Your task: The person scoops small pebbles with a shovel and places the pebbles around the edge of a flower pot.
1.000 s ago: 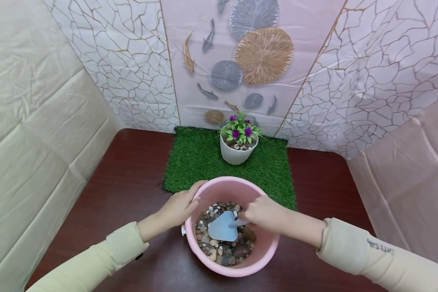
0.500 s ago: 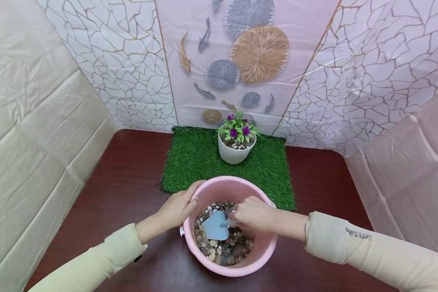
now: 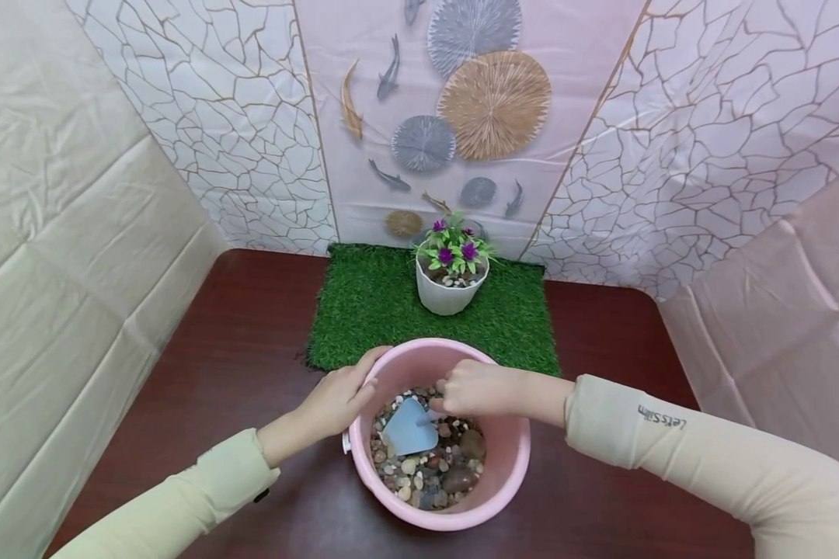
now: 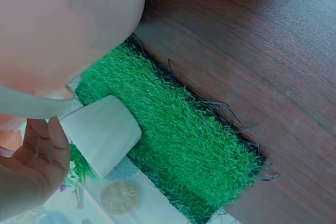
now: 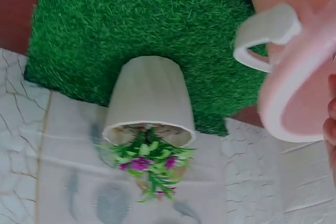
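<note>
A pink bucket (image 3: 454, 520) on the dark wooden table holds several mixed pebbles (image 3: 407, 480). My left hand (image 3: 335, 397) grips the bucket's left rim, thumb at the edge and fingers along the outside. In the left wrist view those fingers bend at the rim beside a pale band (image 4: 34, 103). My right hand (image 3: 478, 388) reaches inside the bucket, curled around the handle of a small blue trowel (image 3: 409, 428). Its flat blade lies low over the pebbles, pointing left, and the handle is mostly hidden by the fist.
Behind the bucket lies a green artificial grass mat (image 3: 370, 310). A white flowerpot (image 3: 450, 298) with purple flowers (image 3: 454, 252) stands on it. The bucket's white handle (image 5: 262, 35) hangs outside in the right wrist view. Patterned cloth walls enclose the table.
My right hand has moved left and slightly away from me in the bucket, carrying the trowel leftward over the pebbles. My left hand stays on the rim.
</note>
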Demonstrator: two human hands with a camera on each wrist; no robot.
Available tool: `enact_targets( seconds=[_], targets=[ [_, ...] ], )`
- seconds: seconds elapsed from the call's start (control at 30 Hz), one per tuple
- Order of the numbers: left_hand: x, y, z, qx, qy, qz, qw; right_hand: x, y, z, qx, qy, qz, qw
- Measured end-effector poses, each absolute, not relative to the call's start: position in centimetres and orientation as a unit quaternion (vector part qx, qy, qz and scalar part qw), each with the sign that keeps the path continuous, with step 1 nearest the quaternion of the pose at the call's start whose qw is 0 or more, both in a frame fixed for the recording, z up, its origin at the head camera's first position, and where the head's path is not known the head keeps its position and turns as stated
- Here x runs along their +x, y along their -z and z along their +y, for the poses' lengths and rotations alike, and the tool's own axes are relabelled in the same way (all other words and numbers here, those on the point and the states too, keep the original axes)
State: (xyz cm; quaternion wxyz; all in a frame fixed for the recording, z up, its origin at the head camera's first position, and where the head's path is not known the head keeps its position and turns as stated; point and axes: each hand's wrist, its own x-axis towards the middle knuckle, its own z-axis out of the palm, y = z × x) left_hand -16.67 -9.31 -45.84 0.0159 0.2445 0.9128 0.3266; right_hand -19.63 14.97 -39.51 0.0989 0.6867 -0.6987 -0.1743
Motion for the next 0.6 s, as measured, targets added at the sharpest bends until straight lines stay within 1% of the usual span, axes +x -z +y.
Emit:
enact_targets(
  seconds=[0.33,0.4,0.53,0.6],
  targets=[
    [-16.6,45.7,-9.4,0.252,-0.327,0.911,0.008,-19.2,37.8,13.1,0.688,0.203,-0.693,0.072],
    [-16.6,45.8,-9.3,0.254,-0.328,0.91,0.008,-19.4,37.9,13.1,0.694,0.214,-0.683,0.084],
    [-16.6,45.8,-9.4,0.259,-0.329,0.908,0.004,-19.8,38.3,13.4,0.713,0.229,-0.65,0.132],
    [-16.6,45.8,-9.5,0.259,-0.327,0.909,0.003,-19.9,38.6,13.5,0.716,0.227,-0.645,0.14]
  ],
)
